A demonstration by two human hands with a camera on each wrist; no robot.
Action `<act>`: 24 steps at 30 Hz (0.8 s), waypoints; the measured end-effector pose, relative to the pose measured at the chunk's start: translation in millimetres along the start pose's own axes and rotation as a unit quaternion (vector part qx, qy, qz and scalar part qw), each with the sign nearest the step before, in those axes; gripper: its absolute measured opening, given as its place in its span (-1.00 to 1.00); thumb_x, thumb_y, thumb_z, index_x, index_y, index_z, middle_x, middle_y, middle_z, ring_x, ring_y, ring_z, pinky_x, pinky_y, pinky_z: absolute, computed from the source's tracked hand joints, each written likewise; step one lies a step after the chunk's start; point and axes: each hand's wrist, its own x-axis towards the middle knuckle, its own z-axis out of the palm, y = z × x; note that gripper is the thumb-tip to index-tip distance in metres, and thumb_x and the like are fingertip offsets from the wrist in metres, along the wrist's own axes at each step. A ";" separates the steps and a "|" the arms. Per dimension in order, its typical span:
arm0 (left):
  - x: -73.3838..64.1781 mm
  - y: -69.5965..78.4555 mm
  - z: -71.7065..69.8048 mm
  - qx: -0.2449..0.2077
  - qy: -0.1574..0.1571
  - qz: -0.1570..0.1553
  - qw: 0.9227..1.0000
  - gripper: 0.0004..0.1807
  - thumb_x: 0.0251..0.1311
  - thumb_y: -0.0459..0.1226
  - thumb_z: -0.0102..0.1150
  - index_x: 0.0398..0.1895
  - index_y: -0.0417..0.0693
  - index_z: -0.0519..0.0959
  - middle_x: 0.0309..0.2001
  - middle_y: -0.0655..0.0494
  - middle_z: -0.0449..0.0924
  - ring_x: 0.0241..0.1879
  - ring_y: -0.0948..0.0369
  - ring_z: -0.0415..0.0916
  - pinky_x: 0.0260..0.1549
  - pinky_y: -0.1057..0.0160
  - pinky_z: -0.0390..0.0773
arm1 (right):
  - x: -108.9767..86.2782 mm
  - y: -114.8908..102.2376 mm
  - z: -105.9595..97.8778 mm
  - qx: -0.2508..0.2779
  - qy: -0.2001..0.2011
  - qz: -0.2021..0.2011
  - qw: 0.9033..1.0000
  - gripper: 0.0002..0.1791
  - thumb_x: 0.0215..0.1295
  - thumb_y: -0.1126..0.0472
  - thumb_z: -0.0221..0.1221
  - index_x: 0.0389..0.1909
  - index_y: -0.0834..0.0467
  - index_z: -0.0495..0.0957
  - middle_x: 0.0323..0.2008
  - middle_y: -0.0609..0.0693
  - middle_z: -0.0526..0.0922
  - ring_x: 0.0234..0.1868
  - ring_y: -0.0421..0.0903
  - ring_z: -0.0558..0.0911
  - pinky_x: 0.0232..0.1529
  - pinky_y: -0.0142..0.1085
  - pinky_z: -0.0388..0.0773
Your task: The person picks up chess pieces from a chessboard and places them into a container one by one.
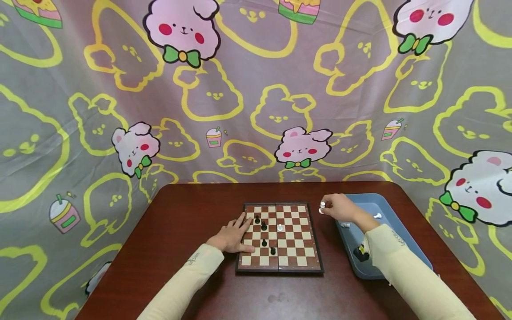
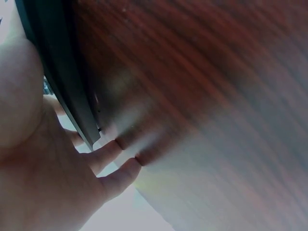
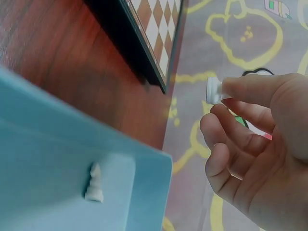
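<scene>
My left hand (image 1: 230,236) rests with spread fingers on the left edge of a brown-and-white chessboard (image 1: 297,250). Its thumb lies on the squares. In the left wrist view, two fingertips (image 2: 129,174) reach past the board's dark rim (image 2: 60,77) to the tabletop. Between thumb and fingers, my right hand (image 1: 340,207) pinches a white chess piece (image 3: 214,90), held up between the board and the blue tray; the fingers cover its upper part in the right wrist view. Several black pawns (image 1: 264,242) and one white chess piece (image 1: 280,228) stand on the board.
The blue tray (image 1: 414,252) stands right of the board, under my right forearm. Inside lie white chess pieces (image 1: 378,216) and a black item with a yellow patch (image 1: 361,254). A patterned curtain (image 1: 248,98) hangs behind the dark wooden table (image 1: 180,213).
</scene>
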 end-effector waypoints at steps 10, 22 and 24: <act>2.3 -1.6 2.0 -0.009 -0.002 0.000 1.000 0.13 -0.02 0.37 0.06 0.53 0.08 -0.12 0.50 -0.07 -0.36 0.37 -0.17 -0.01 0.15 -0.21 0.19 | -15.7 17.6 -22.4 -0.018 0.027 0.011 0.999 -0.85 0.23 0.21 0.22 -0.27 0.22 0.57 -0.40 0.00 0.60 -0.41 -0.10 0.54 -0.40 -0.16 0.45; 3.2 -3.9 1.8 -0.012 -0.007 -0.002 1.000 0.14 -0.03 0.39 0.06 0.53 0.11 -0.14 0.50 -0.06 -0.35 0.37 -0.17 -0.02 0.15 -0.20 0.20 | -40.2 50.6 -28.5 0.003 0.004 0.038 0.999 -0.92 0.27 0.22 0.19 -0.36 0.16 0.54 -0.45 -0.06 0.55 -0.49 -0.14 0.46 -0.47 -0.23 0.37; 3.2 -3.9 2.3 -0.012 -0.008 -0.001 1.000 0.14 -0.03 0.39 0.06 0.53 0.10 -0.15 0.50 -0.07 -0.36 0.37 -0.17 -0.02 0.15 -0.20 0.20 | -43.2 55.0 -28.9 0.002 0.004 0.039 0.999 -0.92 0.25 0.23 0.19 -0.36 0.17 0.54 -0.45 -0.06 0.55 -0.49 -0.14 0.45 -0.47 -0.23 0.36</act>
